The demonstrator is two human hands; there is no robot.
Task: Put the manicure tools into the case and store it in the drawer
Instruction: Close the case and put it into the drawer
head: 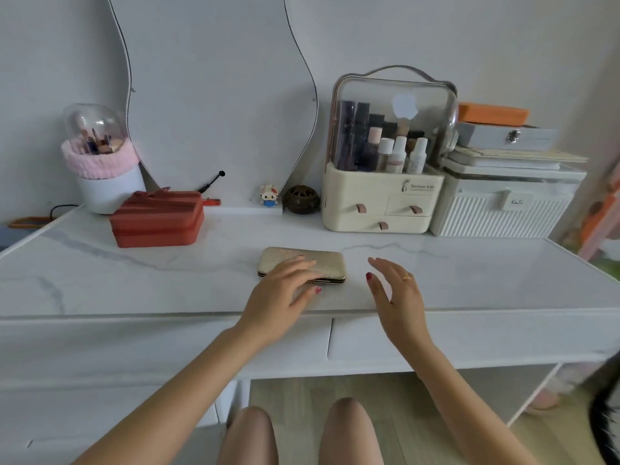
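A flat gold manicure case point(318, 261) with a textured lid lies closed on the white marble table point(134, 283), near its front edge. My left hand point(281, 297) rests on the case's near left part, fingers spread over the lid and thumb at its front edge. My right hand point(396, 290) hovers open a little to the right of the case, not touching it, with a gold ring on one finger. No loose manicure tools are visible. Two shut drawer fronts point(436, 340) run below the table edge.
A red box point(157, 219) stands at the back left, beside a white brush holder point(100, 162) with a clear dome. A wavy mirror point(218, 95) leans on the wall. A cream cosmetics organizer point(385, 196) and a white ribbed box point(496, 209) stand back right.
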